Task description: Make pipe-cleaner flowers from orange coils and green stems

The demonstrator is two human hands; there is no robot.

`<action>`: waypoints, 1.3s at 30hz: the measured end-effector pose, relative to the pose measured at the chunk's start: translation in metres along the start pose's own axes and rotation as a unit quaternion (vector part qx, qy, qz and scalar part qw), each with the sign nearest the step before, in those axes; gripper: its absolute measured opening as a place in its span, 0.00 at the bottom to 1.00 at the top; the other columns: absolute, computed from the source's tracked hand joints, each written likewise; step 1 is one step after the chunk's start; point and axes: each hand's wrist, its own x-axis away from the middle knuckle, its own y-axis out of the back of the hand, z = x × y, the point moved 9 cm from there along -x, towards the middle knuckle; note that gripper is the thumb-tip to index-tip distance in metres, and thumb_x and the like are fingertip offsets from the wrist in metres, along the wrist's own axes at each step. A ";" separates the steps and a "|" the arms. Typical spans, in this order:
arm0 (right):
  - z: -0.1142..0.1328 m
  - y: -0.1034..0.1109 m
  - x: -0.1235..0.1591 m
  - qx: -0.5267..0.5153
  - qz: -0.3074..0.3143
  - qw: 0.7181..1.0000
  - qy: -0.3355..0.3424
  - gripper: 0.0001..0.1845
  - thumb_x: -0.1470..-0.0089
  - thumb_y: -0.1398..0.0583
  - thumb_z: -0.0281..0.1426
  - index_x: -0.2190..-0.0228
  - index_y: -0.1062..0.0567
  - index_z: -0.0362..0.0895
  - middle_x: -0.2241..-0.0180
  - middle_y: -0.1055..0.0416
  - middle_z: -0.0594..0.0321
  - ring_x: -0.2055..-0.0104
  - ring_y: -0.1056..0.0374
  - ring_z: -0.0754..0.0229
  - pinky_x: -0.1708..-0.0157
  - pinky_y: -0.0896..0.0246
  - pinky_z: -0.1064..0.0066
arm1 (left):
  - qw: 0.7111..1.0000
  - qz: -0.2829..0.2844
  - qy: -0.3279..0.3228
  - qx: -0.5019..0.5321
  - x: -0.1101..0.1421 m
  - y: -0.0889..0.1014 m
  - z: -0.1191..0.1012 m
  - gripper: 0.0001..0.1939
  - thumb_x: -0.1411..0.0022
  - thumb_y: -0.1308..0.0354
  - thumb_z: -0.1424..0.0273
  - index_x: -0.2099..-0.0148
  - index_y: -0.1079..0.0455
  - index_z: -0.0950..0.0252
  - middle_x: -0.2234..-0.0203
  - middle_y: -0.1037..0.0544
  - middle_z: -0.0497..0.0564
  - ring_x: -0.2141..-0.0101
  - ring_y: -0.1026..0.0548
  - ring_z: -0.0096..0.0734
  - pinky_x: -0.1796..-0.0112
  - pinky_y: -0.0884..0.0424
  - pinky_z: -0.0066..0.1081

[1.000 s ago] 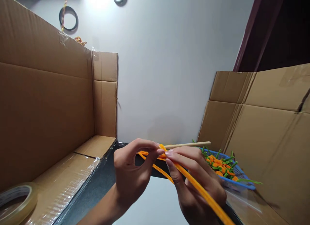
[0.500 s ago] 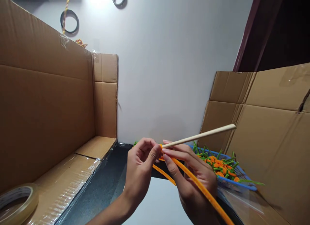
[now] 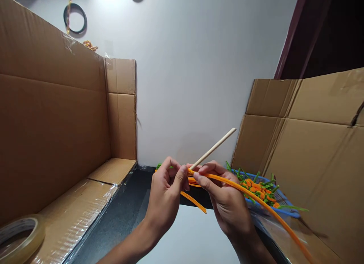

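A pale wooden stick point(image 3: 216, 147) slants up to the right, with its lower end hidden at the fingertips of my left hand point(image 3: 167, 188). That hand is closed, thumb and fingers pinching the stick's end where an orange pipe cleaner point(image 3: 265, 204) meets it. My right hand point(image 3: 227, 196) pinches the same pipe cleaner just to the right, and its long free end curves down to the lower right. The fingers partly cover how the pipe cleaner goes round the stick. Below and behind the hands lie more orange pipe cleaners point(image 3: 196, 203).
A blue basket point(image 3: 284, 196) at the right holds several orange and green fuzzy pieces point(image 3: 260, 192). A white sheet point(image 3: 187, 237) lies on the black table point(image 3: 113, 222). Cardboard walls point(image 3: 57, 116) stand on both sides. A tape roll point(image 3: 34, 237) rests at the lower left.
The stick has swung to a steeper angle, its tip moving up and left. My right hand has drawn the pipe cleaner out to the right, and the view has tilted slightly downward.
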 end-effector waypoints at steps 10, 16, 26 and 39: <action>0.001 -0.008 -0.001 0.027 0.017 0.999 0.004 0.12 0.57 0.27 0.30 0.74 0.26 0.44 0.69 0.22 0.64 0.69 0.25 0.61 0.62 0.28 0.68 | 0.999 0.005 0.032 0.003 -0.009 -0.001 0.011 0.16 0.34 0.44 0.57 0.65 0.43 0.62 0.85 0.34 0.40 0.81 0.39 0.19 0.78 0.44 0.19; -0.003 -0.004 -0.004 0.049 0.025 0.998 -0.001 0.12 0.55 0.28 0.31 0.71 0.26 0.44 0.69 0.23 0.65 0.68 0.25 0.61 0.61 0.28 0.69 | 0.998 0.019 0.054 0.009 -0.011 -0.002 0.015 0.18 0.35 0.43 0.54 0.64 0.43 0.62 0.86 0.35 0.39 0.83 0.40 0.19 0.79 0.46 0.20; -0.011 0.005 -0.004 -0.029 -0.028 0.998 -0.045 0.16 0.55 0.28 0.33 0.63 0.23 0.46 0.68 0.25 0.67 0.65 0.28 0.65 0.62 0.31 0.76 | 0.951 0.112 -0.127 -0.259 -0.007 -0.011 -0.017 0.16 0.29 0.53 0.56 0.61 0.36 0.63 0.73 0.24 0.49 0.72 0.30 0.29 0.70 0.39 0.28; -0.014 0.012 -0.006 0.017 -0.055 0.997 -0.053 0.16 0.55 0.28 0.39 0.66 0.21 0.44 0.67 0.23 0.62 0.63 0.26 0.59 0.59 0.30 0.69 | 0.779 0.035 -0.355 -0.516 0.003 -0.013 -0.042 0.13 0.29 0.52 0.72 0.68 0.33 0.64 0.77 0.27 0.48 0.76 0.34 0.28 0.74 0.44 0.30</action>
